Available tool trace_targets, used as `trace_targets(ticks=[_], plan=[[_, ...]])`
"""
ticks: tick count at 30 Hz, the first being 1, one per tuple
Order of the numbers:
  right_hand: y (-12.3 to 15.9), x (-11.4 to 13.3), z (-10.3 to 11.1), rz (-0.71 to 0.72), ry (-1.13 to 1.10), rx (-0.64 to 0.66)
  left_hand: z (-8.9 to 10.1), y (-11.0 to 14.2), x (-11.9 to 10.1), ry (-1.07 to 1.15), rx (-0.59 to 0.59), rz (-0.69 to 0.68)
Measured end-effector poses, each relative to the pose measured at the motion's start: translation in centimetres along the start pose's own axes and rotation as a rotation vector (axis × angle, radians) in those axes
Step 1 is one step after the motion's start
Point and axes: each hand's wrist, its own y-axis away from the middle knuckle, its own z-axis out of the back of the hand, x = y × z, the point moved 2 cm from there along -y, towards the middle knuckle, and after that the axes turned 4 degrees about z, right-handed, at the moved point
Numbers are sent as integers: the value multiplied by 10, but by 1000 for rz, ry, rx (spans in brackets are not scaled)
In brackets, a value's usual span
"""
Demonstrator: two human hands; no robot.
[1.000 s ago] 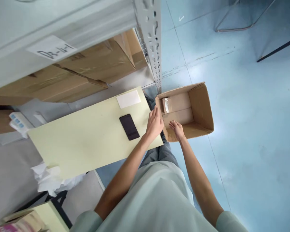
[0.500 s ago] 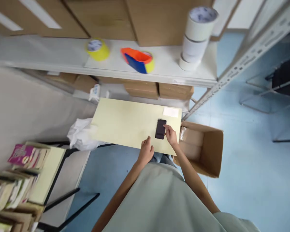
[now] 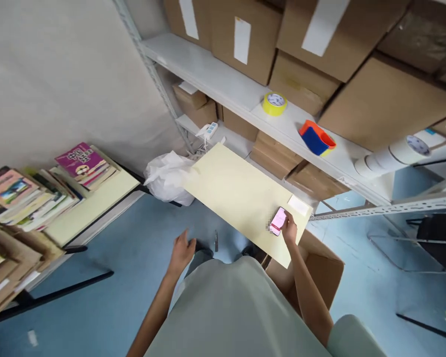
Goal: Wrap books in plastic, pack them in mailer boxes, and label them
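Observation:
A smartphone [image 3: 278, 221] with a lit pink screen is at the right part of a narrow pale-yellow tabletop [image 3: 230, 186]. My right hand [image 3: 290, 230] is at its right edge, with bent fingers and thumb on the phone, partly covering that side. Whether the phone is lifted at all cannot be told. A white sheet of paper [image 3: 298, 205] lies just beyond it. My left hand [image 3: 182, 252] hangs over the floor to the left, away from the tabletop, empty, with its fingers apart.
Shelving [image 3: 215, 69] with cardboard boxes runs behind, holding yellow tape [image 3: 274, 103], an orange-and-blue tape dispenser [image 3: 315, 139] and white rolls [image 3: 394, 156]. An open carton [image 3: 325, 272] stands at right, a white plastic bag [image 3: 171, 176] at left. Books [image 3: 83, 163] fill a side table.
The phone's screen has gone from dark to lit. My left hand has moved away from the tabletop's front edge to the left. The view has turned left.

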Motion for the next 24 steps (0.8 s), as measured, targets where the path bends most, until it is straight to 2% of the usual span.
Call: trace_targets(ticks=[3,6,10,13,15,19,24], plan=[[11,48,-20,44,34,25,28,-14,58,88,8,98],[26,105,-60,148,38,51,63,-30,98,163,-23,157],[56,187,-137,318,38,151,122,-51,132,209,-99,135],[83,244,-201,414,16,279,166,-66,160,264,-207,105],[101,276,-242,467,-6,380,189,-73,182,326,-280,99],[130,328,-315,537,-22,595,215,-78,229,471,-425,128],[162,378,-404,612,-20,799,240,-77,276,641,-574,189]])
